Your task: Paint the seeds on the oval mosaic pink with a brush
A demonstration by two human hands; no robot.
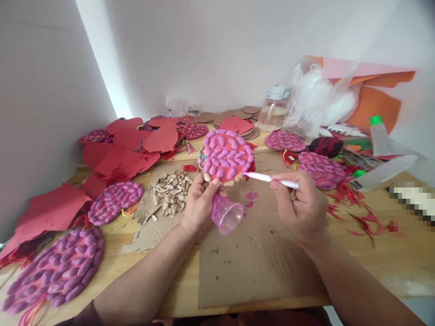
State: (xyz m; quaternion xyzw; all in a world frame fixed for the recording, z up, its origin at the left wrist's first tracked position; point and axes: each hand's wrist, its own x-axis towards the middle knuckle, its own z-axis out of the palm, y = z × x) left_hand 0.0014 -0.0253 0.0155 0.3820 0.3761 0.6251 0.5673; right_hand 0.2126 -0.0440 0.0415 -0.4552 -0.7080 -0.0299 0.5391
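My left hand (200,199) is closed on the lower left edge of a round red disc (228,154) covered with peanut shells. Most of those shells are pink-purple; several along the lower rim are plain tan. The same hand also grips a clear plastic cup (229,215), tilted below the disc and stained purple inside. Between the fingers of my right hand (301,203) is a slim white paintbrush (272,180). Its pink-coated tip meets or nearly meets the tan shells at the disc's lower right rim.
Cardboard (258,267) with purple spots lies under my hands. Loose peanut shells (170,192) are heaped to the left, near finished-looking purple discs (115,202) and red paper (125,145). Behind stand a water jar (273,113) and plastic bag (316,99); green-capped bottles (385,172) are at right.
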